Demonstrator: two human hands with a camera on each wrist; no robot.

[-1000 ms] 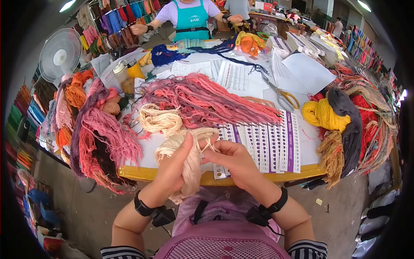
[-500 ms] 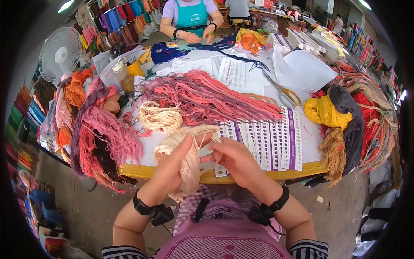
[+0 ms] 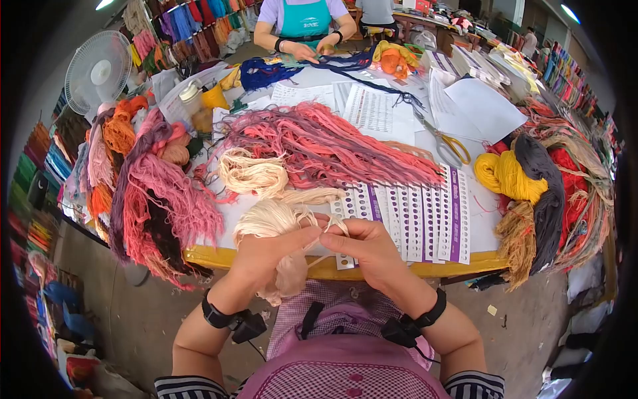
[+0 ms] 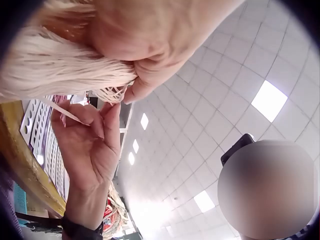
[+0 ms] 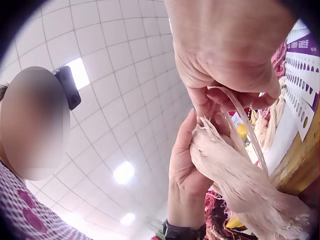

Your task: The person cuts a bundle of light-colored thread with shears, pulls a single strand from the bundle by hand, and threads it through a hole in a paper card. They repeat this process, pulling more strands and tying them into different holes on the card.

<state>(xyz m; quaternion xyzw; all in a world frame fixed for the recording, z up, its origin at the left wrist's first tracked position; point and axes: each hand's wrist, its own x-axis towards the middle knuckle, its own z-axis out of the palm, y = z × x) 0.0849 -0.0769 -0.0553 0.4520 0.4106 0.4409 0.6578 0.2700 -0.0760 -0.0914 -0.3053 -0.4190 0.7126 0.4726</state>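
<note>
A skein of cream thread spans my left hand, gripped between thumb and fingers, its tail hanging below the palm near the table's front edge. Close beside it, my right hand pinches a few cream strands between thumb and fingers. In the right wrist view the skein fans out from the left fingertips, and a thin loop of strands runs up to the right fingers. Both hands' fingertips meet at the gathered end of the skein in the left wrist view. Another cream hank lies just beyond.
Pink and purple threads stretch across the table, beside punched cards. Scissors lie right of them. Coloured yarn piles hang over both sides, including a yellow hank. Across the table, a person in a teal apron handles dark blue thread.
My hands have drawn together, with the left thumb now reaching over to the right fingertips. The person opposite has brought both hands down to the blue thread.
</note>
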